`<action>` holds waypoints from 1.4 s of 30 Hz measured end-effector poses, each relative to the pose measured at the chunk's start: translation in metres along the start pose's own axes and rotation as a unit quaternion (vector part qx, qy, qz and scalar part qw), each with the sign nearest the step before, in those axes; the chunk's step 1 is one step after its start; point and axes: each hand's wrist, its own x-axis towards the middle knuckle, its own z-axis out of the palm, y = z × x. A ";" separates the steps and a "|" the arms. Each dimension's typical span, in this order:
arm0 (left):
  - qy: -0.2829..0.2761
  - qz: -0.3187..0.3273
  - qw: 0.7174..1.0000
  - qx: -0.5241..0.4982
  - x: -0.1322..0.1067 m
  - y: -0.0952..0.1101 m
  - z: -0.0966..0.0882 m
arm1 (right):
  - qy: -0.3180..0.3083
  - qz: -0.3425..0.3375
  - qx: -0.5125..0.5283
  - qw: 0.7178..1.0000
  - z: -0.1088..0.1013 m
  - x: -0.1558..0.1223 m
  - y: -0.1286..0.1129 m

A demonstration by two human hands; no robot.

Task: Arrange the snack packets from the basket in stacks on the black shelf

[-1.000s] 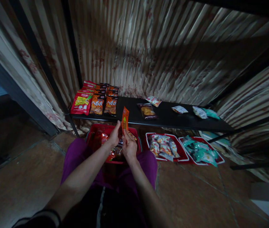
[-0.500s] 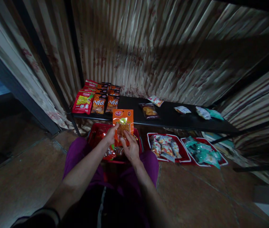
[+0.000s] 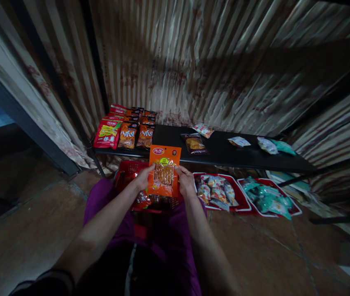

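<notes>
An orange snack packet [image 3: 164, 172], with a clear window showing brown sticks, is held upright, its front facing me. My left hand [image 3: 144, 178] pinches its left edge, and my right hand [image 3: 186, 181] grips the right edge. Below the packet a red basket [image 3: 125, 166] sits between my knees, with several packets inside, partly hidden by my hands. Just beyond, on the black shelf [image 3: 168, 135], stand red snack bags [image 3: 107, 133] and orange-and-dark snack bags [image 3: 128, 135] in rows at the left end.
A brown snack bag [image 3: 195, 144], a white-and-red bag [image 3: 203, 130], white bags [image 3: 239, 142] and a teal bag [image 3: 283, 147] lie along the shelf. On the floor, red baskets hold white-and-orange bags [image 3: 219, 191] and teal bags [image 3: 265, 197]. A striped curtain [image 3: 175, 74] hangs behind.
My right hand has moved from the front of the orange packet to its right edge. The packet has shifted slightly right and down, and its window is now uncovered.
</notes>
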 end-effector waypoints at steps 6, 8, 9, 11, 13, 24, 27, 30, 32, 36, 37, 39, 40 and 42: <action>-0.002 0.029 0.999 0.028 0.000 -0.006 0.000 | 0.035 -0.029 0.004 0.999 -0.006 0.008 0.007; 0.003 0.045 0.998 0.034 0.003 -0.005 0.001 | 0.035 -0.019 -0.007 0.999 -0.009 0.008 0.009; 0.006 0.062 0.997 0.039 0.005 -0.004 0.001 | 0.038 -0.012 -0.013 0.999 -0.011 0.008 0.010; 0.014 0.101 0.994 0.049 0.011 0.000 0.001 | 0.045 0.000 -0.021 0.999 -0.013 0.005 0.013; 0.039 0.136 0.988 0.055 0.017 0.005 0.003 | 0.046 0.003 -0.015 0.999 -0.014 0.001 0.016; 0.055 0.111 0.984 0.129 0.018 0.006 -0.004 | 0.100 -0.003 0.039 0.994 -0.012 -0.001 0.021; 0.037 0.103 0.974 0.198 0.012 -0.002 -0.014 | 0.100 -0.010 0.040 0.994 -0.015 0.004 0.017; 0.067 0.116 0.971 0.199 0.012 -0.006 -0.016 | 0.046 0.003 0.043 0.998 -0.017 0.003 0.014; 0.083 0.128 0.974 0.168 0.016 -0.005 -0.012 | 0.007 0.022 0.044 0.999 -0.018 0.001 0.013; 0.114 0.158 0.971 0.137 0.031 0.004 -0.004 | -0.022 0.053 0.011 0.998 -0.021 0.000 0.014; 0.119 0.165 0.969 0.140 0.037 0.007 -0.002 | -0.026 0.054 0.006 0.998 -0.022 0.001 0.013; 0.122 0.177 0.965 0.148 0.050 0.014 0.000 | -0.036 0.051 0.011 0.998 -0.021 0.004 0.011; 0.121 0.182 0.964 0.149 0.057 0.017 0.001 | -0.040 0.052 0.017 0.998 -0.020 0.007 0.010; 0.119 0.187 0.964 0.145 0.071 0.025 0.003 | -0.040 0.061 0.027 0.997 -0.018 0.014 0.007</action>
